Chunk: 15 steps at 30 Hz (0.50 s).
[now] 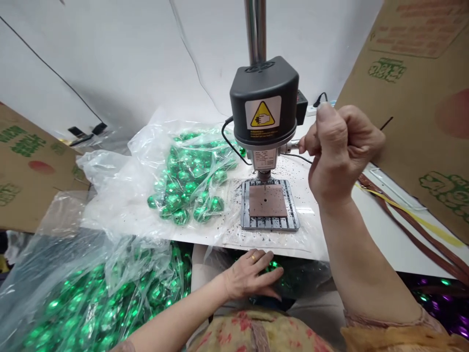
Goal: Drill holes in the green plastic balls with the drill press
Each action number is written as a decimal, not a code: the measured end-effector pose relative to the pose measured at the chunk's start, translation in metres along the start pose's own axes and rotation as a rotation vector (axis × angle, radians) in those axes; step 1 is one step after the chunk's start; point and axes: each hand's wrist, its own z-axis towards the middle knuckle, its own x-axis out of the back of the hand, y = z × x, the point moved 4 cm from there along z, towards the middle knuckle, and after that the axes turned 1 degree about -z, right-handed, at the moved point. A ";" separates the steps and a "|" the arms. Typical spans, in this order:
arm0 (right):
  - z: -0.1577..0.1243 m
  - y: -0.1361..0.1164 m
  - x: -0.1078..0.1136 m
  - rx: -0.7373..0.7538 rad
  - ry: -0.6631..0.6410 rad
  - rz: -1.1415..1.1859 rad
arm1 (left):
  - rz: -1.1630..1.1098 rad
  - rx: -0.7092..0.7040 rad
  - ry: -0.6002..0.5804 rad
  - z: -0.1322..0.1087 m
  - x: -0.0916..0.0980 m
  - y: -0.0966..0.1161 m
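A small bench drill press (pixel 264 100) with a black motor housing stands on the white table. My right hand (pixel 339 151) is closed around its feed handle, at the right side of the drill head. Below the bit lies a brown square board (pixel 268 201) with a small hole in it, on the slotted metal base (pixel 270 227). My left hand (pixel 252 275) is down at the table's front edge, fingers stretched out and apart. Beneath its fingers show shiny green faceted balls (pixel 273 265) in clear plastic, partly hidden by the hand.
More green balls (pixel 190 171) lie on the table in a clear plastic bag (pixel 110 168). A large bag of green balls (pixel 91 303) sits low at left. Cardboard boxes (pixel 421 112) stand on both sides. Brown and yellow straps (pixel 414 227) lie at right. Dark shavings surround the base.
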 end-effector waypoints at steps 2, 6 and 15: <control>-0.001 -0.001 0.001 0.005 0.006 0.004 | -0.047 0.053 0.104 0.014 0.019 -0.021; -0.002 0.000 0.002 0.008 0.011 0.019 | 0.083 0.464 0.220 0.056 0.070 -0.104; -0.003 -0.001 0.002 0.022 0.018 0.026 | 0.580 0.973 -0.169 0.075 0.118 -0.207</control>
